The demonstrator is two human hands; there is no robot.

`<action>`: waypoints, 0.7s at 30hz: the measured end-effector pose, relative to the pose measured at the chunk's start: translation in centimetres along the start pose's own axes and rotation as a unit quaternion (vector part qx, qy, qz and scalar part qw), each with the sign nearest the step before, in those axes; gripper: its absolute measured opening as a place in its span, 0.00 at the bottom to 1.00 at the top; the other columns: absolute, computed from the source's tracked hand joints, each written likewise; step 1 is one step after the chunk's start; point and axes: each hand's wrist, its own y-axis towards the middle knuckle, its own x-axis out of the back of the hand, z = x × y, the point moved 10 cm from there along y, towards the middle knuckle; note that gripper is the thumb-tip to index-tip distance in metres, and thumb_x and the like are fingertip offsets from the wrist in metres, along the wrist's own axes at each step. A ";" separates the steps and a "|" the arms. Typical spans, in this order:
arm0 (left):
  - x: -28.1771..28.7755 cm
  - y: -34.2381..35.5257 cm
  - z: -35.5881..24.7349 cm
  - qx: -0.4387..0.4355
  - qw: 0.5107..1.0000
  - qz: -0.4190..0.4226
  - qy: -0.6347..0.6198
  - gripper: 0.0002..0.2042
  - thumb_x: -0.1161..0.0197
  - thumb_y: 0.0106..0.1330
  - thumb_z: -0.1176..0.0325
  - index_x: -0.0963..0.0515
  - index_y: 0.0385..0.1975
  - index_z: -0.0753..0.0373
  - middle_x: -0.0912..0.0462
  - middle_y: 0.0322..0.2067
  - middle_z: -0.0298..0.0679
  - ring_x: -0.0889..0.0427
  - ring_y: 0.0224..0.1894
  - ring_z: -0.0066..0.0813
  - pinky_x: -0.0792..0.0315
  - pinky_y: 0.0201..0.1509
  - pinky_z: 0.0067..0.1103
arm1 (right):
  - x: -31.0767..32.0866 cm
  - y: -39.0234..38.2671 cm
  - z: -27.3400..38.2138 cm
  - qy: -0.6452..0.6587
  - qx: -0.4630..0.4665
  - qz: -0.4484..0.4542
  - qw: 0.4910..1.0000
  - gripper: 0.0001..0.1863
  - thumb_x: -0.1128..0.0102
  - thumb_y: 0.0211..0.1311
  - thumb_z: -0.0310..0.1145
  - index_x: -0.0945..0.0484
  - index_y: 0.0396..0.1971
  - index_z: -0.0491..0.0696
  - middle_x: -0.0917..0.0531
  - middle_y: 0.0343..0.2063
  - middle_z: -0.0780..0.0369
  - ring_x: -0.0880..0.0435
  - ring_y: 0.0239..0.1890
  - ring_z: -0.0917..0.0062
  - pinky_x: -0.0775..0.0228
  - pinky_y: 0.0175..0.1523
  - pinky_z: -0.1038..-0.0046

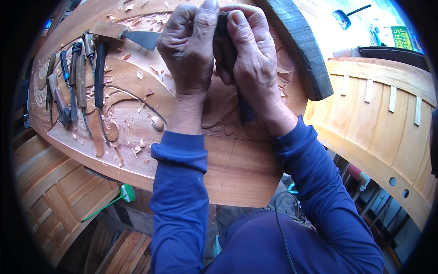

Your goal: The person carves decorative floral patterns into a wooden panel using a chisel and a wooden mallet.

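Note:
My left hand [189,50] and my right hand [253,55] are raised close together over a carved wooden panel [228,176]. Both have curled fingers, with the thumbs up, around a dark object [222,27] that shows only in the gap between them. Its kind is hidden by the fingers. Below the right palm a dark, rounded bar [245,107] shows against the panel; whether it belongs to the held object I cannot tell. Left of my left hand lies a flat grey blade [142,39] with a wooden handle [107,31].
Several carving chisels and gouges [80,77] lie at the left among wood shavings [137,150]. A weathered beam [301,50] borders the upper right. Slatted wooden panelling [365,105] stands at right, a green broom [128,193] below left. A thin cable [279,223] hangs across my lap.

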 end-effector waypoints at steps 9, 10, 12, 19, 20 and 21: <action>3.0 -1.2 -0.9 0.041 0.990 -0.084 0.101 0.16 0.39 0.64 0.75 0.34 0.13 0.64 0.32 0.15 0.23 0.37 0.22 0.09 0.42 0.23 0.18 | -1.0 -0.9 -1.2 -0.251 0.010 0.032 0.967 0.11 0.44 0.78 0.37 0.22 0.45 0.44 0.18 0.27 0.63 0.19 0.28 0.83 0.26 0.36 0.78; 3.6 -1.1 -0.4 0.041 0.990 -0.087 0.105 0.16 0.39 0.64 0.75 0.34 0.13 0.64 0.32 0.15 0.23 0.37 0.22 0.09 0.42 0.23 0.18 | -1.6 -1.0 -0.8 -0.248 0.007 0.035 0.968 0.11 0.44 0.78 0.37 0.22 0.45 0.44 0.18 0.27 0.63 0.19 0.28 0.83 0.26 0.36 0.78; 4.3 -0.5 -0.4 -0.014 0.987 -0.081 0.137 0.16 0.39 0.68 0.72 0.28 0.16 0.65 0.27 0.15 0.27 0.32 0.18 0.11 0.38 0.21 0.17 | -0.8 -1.2 -2.2 -0.098 -0.167 -0.002 0.981 0.11 0.46 0.79 0.37 0.21 0.45 0.45 0.20 0.25 0.63 0.21 0.25 0.83 0.26 0.29 0.77; 4.6 0.6 0.4 0.113 0.983 -0.113 0.092 0.28 0.56 0.81 0.48 0.20 0.35 0.69 0.18 0.17 0.44 0.19 0.14 0.28 0.32 0.17 0.16 | 1.8 1.0 1.9 0.355 -0.173 0.090 0.914 0.21 0.51 0.80 0.47 0.29 0.63 0.52 0.19 0.29 0.58 0.21 0.16 0.71 0.19 0.27 0.66; 4.0 0.7 0.1 0.095 0.986 -0.100 0.093 0.27 0.56 0.82 0.48 0.20 0.37 0.68 0.18 0.17 0.43 0.20 0.14 0.27 0.32 0.17 0.16 | 3.1 0.4 1.8 0.354 -0.169 0.090 0.915 0.21 0.51 0.80 0.47 0.29 0.63 0.52 0.19 0.29 0.58 0.21 0.16 0.71 0.19 0.27 0.66; 4.5 0.6 0.1 0.093 0.985 -0.102 0.105 0.26 0.56 0.82 0.48 0.21 0.41 0.68 0.19 0.17 0.41 0.21 0.13 0.26 0.33 0.17 0.15 | 3.3 -0.1 2.0 0.305 -0.148 0.051 0.940 0.22 0.60 0.83 0.47 0.30 0.63 0.49 0.25 0.26 0.61 0.27 0.12 0.77 0.25 0.22 0.72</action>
